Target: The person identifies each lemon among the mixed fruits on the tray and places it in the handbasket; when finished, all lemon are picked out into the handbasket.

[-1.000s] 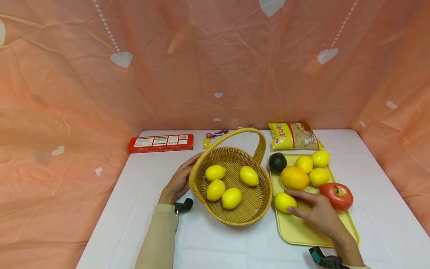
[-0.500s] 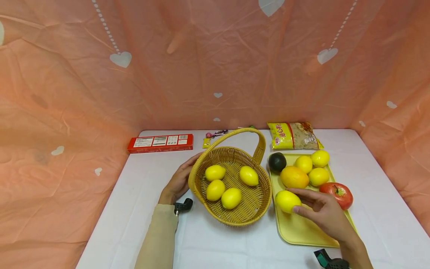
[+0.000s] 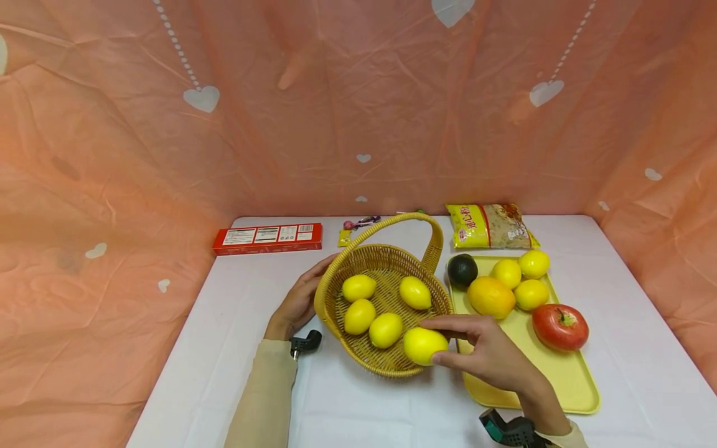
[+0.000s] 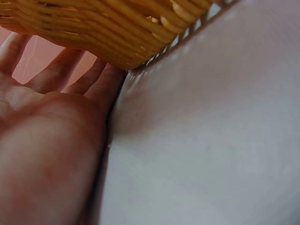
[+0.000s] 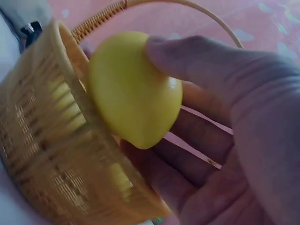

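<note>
The right hand (image 3: pixel 493 358) grips a smooth yellow lemon (image 3: pixel 424 345) between thumb and curled fingers (image 5: pixel 187 61), the thumb underneath and the index finger laid over the top. The lemon sits at the near right rim of the round woven wicker basket with an arched handle (image 3: pixel 336 317), partly over its inside; whether it rests on the weave cannot be told. In the right wrist view the lemon (image 5: pixel 133 89) lies against the palm, just beside the basket wall (image 5: pixel 42 154).

The left hand (image 3: pixel 297 302) lies flat on the white surface (image 3: pixel 235 348), fingers (image 4: pixel 70 70) straight and pressed against the outer left wall of the basket (image 4: pixel 108 28), holding nothing.

Four more yellow lemons (image 3: pixel 372 302) lie inside the basket. Just right of it stands a pale yellow rectangular plastic tray (image 3: pixel 566 379) carrying a dark green avocado (image 3: pixel 462 269), an orange (image 3: pixel 491 296), three small yellow lemons (image 3: pixel 523 277) and a red tomato (image 3: pixel 560 326). A yellow food packet (image 3: pixel 490 225) and a red flat carton (image 3: pixel 267 238) lie at the far edge.
</note>
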### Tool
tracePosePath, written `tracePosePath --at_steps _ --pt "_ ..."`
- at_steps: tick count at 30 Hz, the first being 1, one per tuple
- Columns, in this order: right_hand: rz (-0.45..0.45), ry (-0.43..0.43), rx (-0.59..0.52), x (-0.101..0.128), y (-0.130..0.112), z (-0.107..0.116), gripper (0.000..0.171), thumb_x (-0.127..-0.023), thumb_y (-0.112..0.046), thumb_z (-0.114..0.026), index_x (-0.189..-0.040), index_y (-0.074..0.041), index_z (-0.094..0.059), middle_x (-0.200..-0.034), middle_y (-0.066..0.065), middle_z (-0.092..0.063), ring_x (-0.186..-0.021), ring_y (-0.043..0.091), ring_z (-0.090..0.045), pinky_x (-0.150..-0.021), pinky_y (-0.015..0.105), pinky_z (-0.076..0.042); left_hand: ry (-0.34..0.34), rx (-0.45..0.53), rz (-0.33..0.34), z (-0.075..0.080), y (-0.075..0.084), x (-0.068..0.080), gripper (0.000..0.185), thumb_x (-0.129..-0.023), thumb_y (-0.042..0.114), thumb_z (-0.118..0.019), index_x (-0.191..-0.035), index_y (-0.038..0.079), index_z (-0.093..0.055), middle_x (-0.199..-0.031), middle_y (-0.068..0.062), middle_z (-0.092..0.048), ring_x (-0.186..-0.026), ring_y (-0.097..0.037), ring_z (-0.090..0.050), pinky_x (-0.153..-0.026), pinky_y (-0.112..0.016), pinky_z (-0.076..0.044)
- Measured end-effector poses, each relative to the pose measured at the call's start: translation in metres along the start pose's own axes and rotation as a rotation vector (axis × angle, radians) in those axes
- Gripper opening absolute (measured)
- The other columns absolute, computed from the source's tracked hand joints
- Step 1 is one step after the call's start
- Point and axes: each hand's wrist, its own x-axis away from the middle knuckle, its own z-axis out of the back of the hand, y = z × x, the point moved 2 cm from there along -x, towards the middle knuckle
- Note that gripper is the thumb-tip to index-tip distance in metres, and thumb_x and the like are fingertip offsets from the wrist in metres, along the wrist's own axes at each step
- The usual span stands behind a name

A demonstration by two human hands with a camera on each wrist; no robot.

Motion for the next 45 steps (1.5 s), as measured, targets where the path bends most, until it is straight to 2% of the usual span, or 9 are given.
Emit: tracePosePath --at_steps 3,8,11,16,22,27,31,37,45 --pt "-0.001 -0.046 0.075 -0.011 -0.003 -0.012 0.042 -0.095 -0.019 -0.087 -0.136 -0.018 -0.078 -0.131 -0.002 -0.08 -0.106 0.007 -0.072 -0.085 0.025 -0.063 -0.012 0.001 -0.005 0.0 0.0 0.0 0.054 -0.117 0.004 -0.036 -0.17 0.012 -0.04 -0.17 -0.002 -0.046 -0.144 -0.014 -0.057 -0.119 -0.027 -0.052" --pt "-0.013 -0.131 0.184 -0.03 -0.011 -0.029 0.044 -0.094 -0.03 -0.088 -0.136 -0.023 -0.078 -0.132 -0.009 -0.079 -0.122 0.008 -0.071 -0.106 0.029 -0.061 -0.037 0.002 -0.013 0.0 0.0 -0.001 0.054 -0.118 0.005 -0.034 -0.171 0.012 -0.038 -0.17 -0.003 -0.046 -0.143 -0.015 -0.057 -0.118 -0.027 -0.053" --pt "-0.009 -0.155 0.219 -0.04 -0.014 -0.039 0.043 -0.093 -0.027 -0.089 -0.134 -0.022 -0.079 -0.129 -0.011 -0.079 -0.119 0.007 -0.072 -0.106 0.03 -0.061 -0.038 0.005 -0.011 0.0 0.0 -0.001 0.054 -0.118 0.005 -0.035 -0.171 0.013 -0.039 -0.17 -0.003 -0.046 -0.142 -0.015 -0.058 -0.117 -0.026 -0.054" --pt "0.0 -0.143 0.257 -0.055 -0.018 -0.052 0.042 -0.092 -0.026 -0.09 -0.132 -0.02 -0.08 -0.126 -0.01 -0.08 -0.113 0.006 -0.071 -0.101 0.031 -0.063 -0.023 0.008 -0.003 -0.001 0.0 -0.001 0.054 -0.117 0.005 -0.035 -0.171 0.013 -0.04 -0.17 -0.004 -0.046 -0.141 -0.012 -0.059 -0.115 -0.025 -0.055" --pt "-0.084 -0.095 0.203 -0.06 -0.02 -0.052 0.049 -0.093 -0.029 -0.09 -0.138 -0.015 -0.077 -0.128 -0.001 -0.081 -0.114 0.021 -0.075 -0.103 0.046 -0.064 -0.028 0.017 -0.007 -0.002 0.0 -0.002 0.054 -0.117 0.005 -0.035 -0.171 0.014 -0.039 -0.171 -0.005 -0.045 -0.142 -0.011 -0.059 -0.116 -0.025 -0.054" --pt "-0.099 -0.041 0.005 -0.048 -0.011 -0.031 0.048 -0.095 -0.023 -0.088 -0.139 -0.009 -0.076 -0.135 0.009 -0.078 -0.125 0.031 -0.075 -0.111 0.042 -0.062 -0.046 0.013 -0.017 -0.001 -0.001 -0.002 0.055 -0.117 0.005 -0.034 -0.171 0.012 -0.038 -0.171 -0.006 -0.045 -0.141 -0.011 -0.06 -0.116 -0.025 -0.054" --pt "-0.049 0.024 -0.13 -0.03 -0.003 -0.005 0.044 -0.097 -0.006 -0.082 -0.14 0.001 -0.072 -0.141 0.018 -0.074 -0.13 0.025 -0.073 -0.113 0.032 -0.059 -0.035 0.02 -0.012 -0.001 -0.001 -0.002 0.054 -0.117 0.005 -0.035 -0.17 0.013 -0.039 -0.17 -0.004 -0.047 -0.139 -0.011 -0.061 -0.115 -0.025 -0.055" --pt "0.022 0.125 -0.295 0.007 0.011 0.047 0.047 -0.097 0.019 -0.067 -0.144 0.013 -0.062 -0.144 0.003 -0.075 -0.132 0.012 -0.071 -0.109 0.025 -0.06 -0.026 0.021 -0.004 -0.001 -0.001 -0.001 0.054 -0.118 0.005 -0.035 -0.171 0.013 -0.039 -0.171 -0.004 -0.046 -0.139 -0.011 -0.06 -0.114 -0.024 -0.055" --pt "0.012 0.277 -0.264 0.046 0.018 0.103 0.047 -0.097 0.025 -0.06 -0.144 0.019 -0.058 -0.139 0.003 -0.077 -0.126 0.012 -0.074 -0.101 0.021 -0.062 -0.021 -0.001 -0.01 0.0 0.0 0.001 0.054 -0.118 0.006 -0.035 -0.171 0.012 -0.037 -0.171 -0.002 -0.046 -0.143 -0.012 -0.058 -0.117 -0.025 -0.053"
